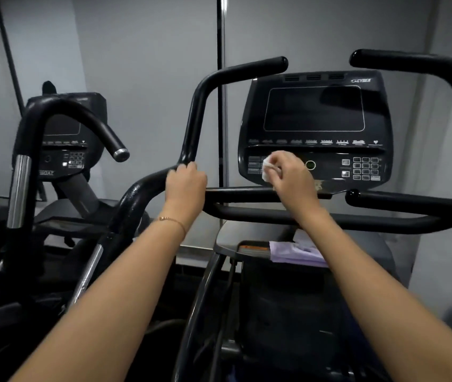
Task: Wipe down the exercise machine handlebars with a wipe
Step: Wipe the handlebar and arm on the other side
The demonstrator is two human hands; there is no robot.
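Observation:
A black exercise machine fills the view, with curved black handlebars: the left one (200, 106) rises and bends right, the right one (439, 70) arcs at the far right. My left hand (184, 183) grips the left handlebar where it bends. My right hand (291, 175) holds a crumpled white wipe (269, 168) in front of the lower left of the console (315, 128), just above the horizontal crossbar (241, 194). Whether the wipe touches the console cannot be told.
A second, similar machine (62, 139) stands at the left with its own black and chrome bars. A purple wipe packet (296, 252) lies on the tray below the console. A vertical black pole (222, 92) runs up the grey wall behind.

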